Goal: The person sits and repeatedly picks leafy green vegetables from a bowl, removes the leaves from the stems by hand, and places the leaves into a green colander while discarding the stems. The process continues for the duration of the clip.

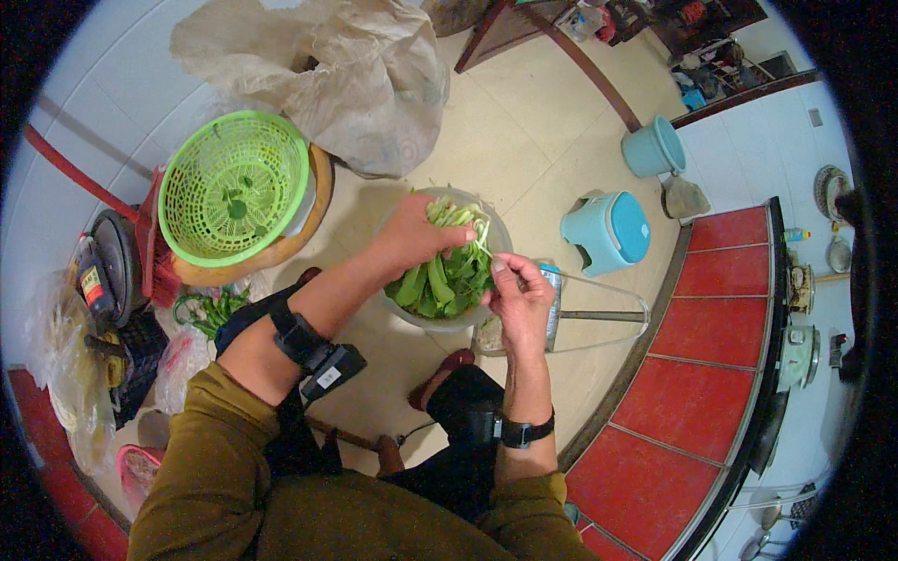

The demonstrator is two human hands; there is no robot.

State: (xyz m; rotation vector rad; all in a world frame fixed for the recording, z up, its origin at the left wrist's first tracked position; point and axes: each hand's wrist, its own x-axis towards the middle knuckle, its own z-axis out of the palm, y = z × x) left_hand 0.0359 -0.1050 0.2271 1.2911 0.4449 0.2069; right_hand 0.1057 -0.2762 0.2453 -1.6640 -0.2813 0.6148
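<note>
My left hand (419, 237) grips a bunch of leafy green vegetables (438, 284), their pale stem ends pointing up past my thumb. The bunch is over a translucent basin (502, 228) on the tiled floor, and more leaves show around it inside the rim. My right hand (523, 291) is at the right side of the basin, its thumb and index finger pinched at the tip of a pale stem from the bunch. Left of the basin, a green plastic colander (303, 165) holds a few loose leaves and sits on a round wooden piece (309, 235).
A large woven sack (351, 84) lies beyond the colander. To the right stand a blue plastic stool (607, 231), a bucket (649, 149) and a red-tiled counter base (701, 372). A dustpan (554, 312) lies beside my right hand. Green peppers (210, 310) are near my left knee.
</note>
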